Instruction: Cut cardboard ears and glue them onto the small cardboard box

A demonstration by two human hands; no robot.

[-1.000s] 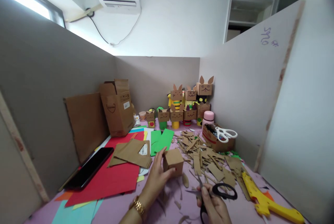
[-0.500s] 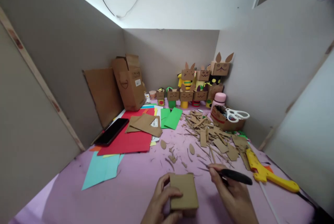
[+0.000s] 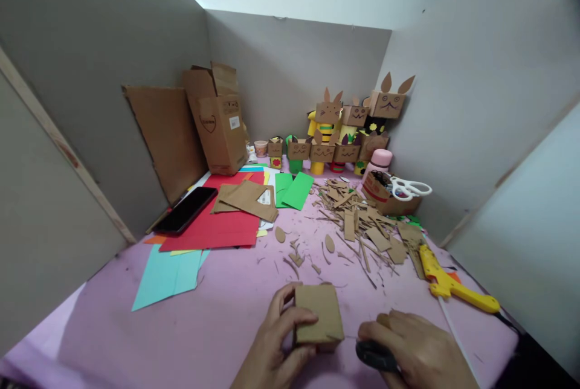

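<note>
My left hand (image 3: 283, 337) is wrapped round the left side of a small brown cardboard box (image 3: 319, 313), thumb low and fingers over its top. The box is close to the table's front edge. To its right, my right hand (image 3: 412, 343) is closed on black-handled scissors (image 3: 378, 356). Their thin metal tip points left at the box's lower right corner; whether it touches is hard to tell, and most of the blades are hidden. Two leaf-shaped cardboard pieces, one of them an oval cut-out (image 3: 330, 243), lie beyond the box among thin trimmings.
Cardboard scraps (image 3: 357, 220) are heaped at right centre, near a yellow glue gun (image 3: 453, 286) and white scissors (image 3: 410, 188). On the left lie a phone (image 3: 186, 211) and coloured paper (image 3: 217, 232). Cardboard animal figures (image 3: 324, 150) and a tall carton (image 3: 217, 123) stand at the back.
My right hand has turned and come down, bringing the scissors from above the table to the box's right side. The left hand keeps its hold on the box. The camera view has tilted down.
</note>
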